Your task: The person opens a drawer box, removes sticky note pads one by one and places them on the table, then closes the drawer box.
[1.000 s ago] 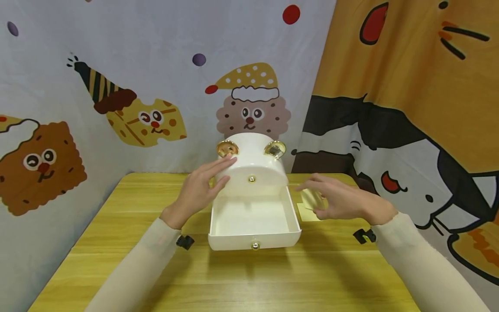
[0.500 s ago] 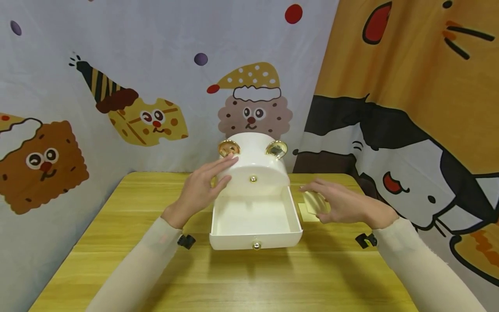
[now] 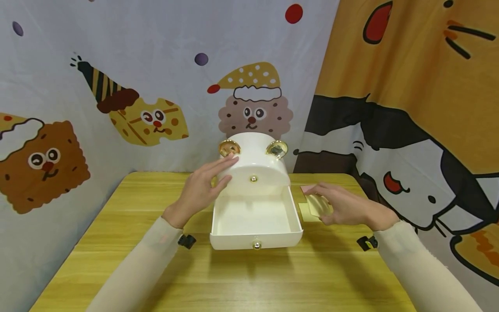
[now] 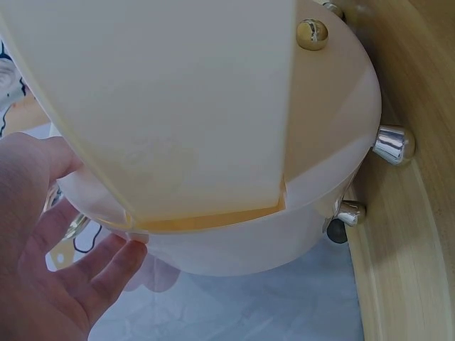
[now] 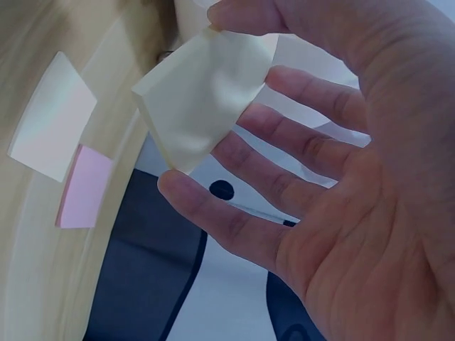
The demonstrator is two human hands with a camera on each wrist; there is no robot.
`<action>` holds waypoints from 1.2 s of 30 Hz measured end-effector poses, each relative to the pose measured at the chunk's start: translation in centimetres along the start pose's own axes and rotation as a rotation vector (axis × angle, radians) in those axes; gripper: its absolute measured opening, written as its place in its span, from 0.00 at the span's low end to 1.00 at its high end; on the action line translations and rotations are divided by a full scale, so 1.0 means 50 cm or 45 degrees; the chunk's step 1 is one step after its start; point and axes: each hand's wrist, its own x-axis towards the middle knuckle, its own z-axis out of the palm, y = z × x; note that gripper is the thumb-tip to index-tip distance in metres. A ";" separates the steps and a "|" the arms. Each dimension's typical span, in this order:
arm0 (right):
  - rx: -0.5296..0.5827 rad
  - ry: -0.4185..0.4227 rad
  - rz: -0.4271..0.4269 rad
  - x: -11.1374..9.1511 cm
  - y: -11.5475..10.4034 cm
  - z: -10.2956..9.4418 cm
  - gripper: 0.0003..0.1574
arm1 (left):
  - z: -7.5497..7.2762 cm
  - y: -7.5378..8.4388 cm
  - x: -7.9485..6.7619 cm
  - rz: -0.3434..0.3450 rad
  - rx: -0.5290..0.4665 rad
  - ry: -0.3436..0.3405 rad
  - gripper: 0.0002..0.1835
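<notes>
A white box (image 3: 253, 151) with gold ear-shaped rings stands on the table, its lower drawer (image 3: 255, 241) pulled out toward me. My left hand (image 3: 196, 188) rests on the box's left side, fingers extended; in the left wrist view, its fingertips (image 4: 131, 250) touch the rounded body beside the drawer. To the right of the drawer, my right hand (image 3: 348, 206) holds a pale yellow sticky note pad (image 5: 206, 99) by its edges, between thumb and fingers, tilted above the table. Below lie another pale yellow pad (image 5: 53, 117) and a pink pad (image 5: 85, 188).
The wooden table (image 3: 249, 281) reaches back to a printed cloth (image 3: 156, 52) with cartoon figures. A small gold knob (image 3: 257, 246) sits on the drawer front, another above on the box. Each wrist bears a small black device.
My right hand has shifted slightly right with the yellow sticky note pad, bringing the pink pad into sight behind it. My left hand keeps its place on the box.
</notes>
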 end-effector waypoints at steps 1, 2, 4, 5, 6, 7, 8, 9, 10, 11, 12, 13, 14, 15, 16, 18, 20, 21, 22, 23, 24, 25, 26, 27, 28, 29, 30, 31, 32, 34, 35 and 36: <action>0.000 0.001 0.003 -0.001 0.003 0.002 0.49 | 0.000 0.000 0.000 0.000 0.002 0.000 0.29; -0.001 0.002 0.009 -0.002 0.006 0.004 0.49 | 0.001 -0.001 0.000 0.000 0.003 -0.002 0.30; -0.006 -0.005 0.025 -0.004 0.011 0.008 0.48 | 0.001 -0.001 0.000 0.001 0.005 -0.004 0.30; -0.009 -0.009 0.036 -0.006 0.014 0.009 0.47 | 0.002 -0.001 0.000 0.002 0.005 -0.005 0.30; -0.007 -0.014 0.048 -0.006 0.016 0.010 0.47 | 0.002 -0.002 0.000 0.001 0.004 -0.005 0.30; -0.013 -0.017 0.058 -0.008 0.017 0.011 0.47 | 0.002 -0.002 0.000 0.001 0.004 -0.005 0.30; -0.014 -0.020 0.062 -0.008 0.019 0.012 0.47 | 0.002 -0.002 0.000 0.002 0.002 -0.005 0.30; -0.018 -0.023 0.068 -0.009 0.020 0.014 0.46 | 0.002 -0.001 0.000 0.001 0.001 -0.006 0.30; -0.021 -0.023 0.069 -0.010 0.021 0.015 0.46 | 0.002 -0.001 0.000 0.000 0.000 -0.006 0.30; -0.026 -0.022 0.068 -0.011 0.021 0.016 0.46 | 0.002 -0.001 0.000 -0.001 0.000 -0.007 0.30; -0.035 -0.021 0.065 -0.011 0.022 0.018 0.45 | 0.002 -0.001 0.000 -0.002 0.000 -0.007 0.30; -0.045 -0.022 0.062 -0.011 0.023 0.019 0.45 | 0.002 -0.001 0.000 -0.003 0.000 -0.008 0.30; -0.055 -0.024 0.062 -0.012 0.023 0.020 0.45 | 0.002 -0.001 0.000 -0.004 -0.001 -0.008 0.30; -0.064 -0.026 0.063 -0.012 0.024 0.022 0.45 | 0.002 0.000 0.000 -0.005 0.000 -0.009 0.30; -0.073 -0.028 0.061 -0.012 0.025 0.022 0.44 | 0.002 0.000 0.000 -0.005 0.000 -0.009 0.30; -0.086 -0.034 0.065 -0.013 0.026 0.024 0.44 | 0.001 0.001 0.000 -0.005 0.000 -0.009 0.30; -0.090 -0.040 0.072 -0.014 0.028 0.025 0.44 | 0.001 0.001 0.000 -0.005 0.000 -0.010 0.30; -0.085 -0.042 0.073 -0.014 0.029 0.026 0.45 | 0.000 0.002 0.000 -0.005 0.001 -0.010 0.30; -0.081 -0.045 0.074 -0.015 0.030 0.027 0.45 | 0.000 0.002 0.000 -0.004 0.000 -0.011 0.30; -0.078 -0.048 0.076 -0.015 0.031 0.028 0.45 | -0.001 0.003 0.001 -0.004 -0.001 -0.010 0.30; -0.077 -0.052 0.078 -0.016 0.032 0.028 0.45 | -0.001 0.003 0.001 -0.004 -0.001 -0.010 0.30; -0.075 -0.055 0.079 -0.016 0.033 0.029 0.45 | -0.002 0.003 0.001 -0.004 -0.001 -0.010 0.30; -0.074 -0.059 0.082 -0.016 0.034 0.029 0.45 | -0.002 0.002 0.002 -0.003 -0.003 -0.007 0.29; -0.075 -0.061 0.084 -0.017 0.035 0.030 0.45 | -0.002 0.003 0.002 -0.005 -0.004 -0.007 0.30; -0.076 -0.062 0.088 -0.017 0.035 0.030 0.45 | -0.002 0.003 0.002 -0.005 -0.005 -0.007 0.30; -0.081 -0.064 0.094 -0.018 0.036 0.031 0.45 | -0.003 0.003 0.002 -0.007 -0.005 -0.008 0.30; -0.083 -0.065 0.099 -0.018 0.037 0.032 0.45 | -0.003 0.003 0.002 -0.009 -0.005 -0.009 0.30; -0.085 -0.067 0.103 -0.019 0.038 0.033 0.45 | -0.003 0.003 0.002 -0.010 -0.007 -0.009 0.30; -0.086 -0.069 0.107 -0.019 0.039 0.034 0.45 | -0.003 0.003 0.002 -0.012 -0.008 -0.010 0.30; -0.089 -0.072 0.113 -0.020 0.042 0.036 0.45 | -0.004 0.004 0.002 -0.015 -0.008 -0.014 0.30; -0.089 -0.075 0.116 -0.020 0.043 0.037 0.45 | -0.004 0.004 0.002 -0.016 -0.010 -0.014 0.30; -0.090 -0.077 0.117 -0.021 0.044 0.038 0.46 | -0.004 0.005 0.002 -0.016 -0.009 -0.014 0.30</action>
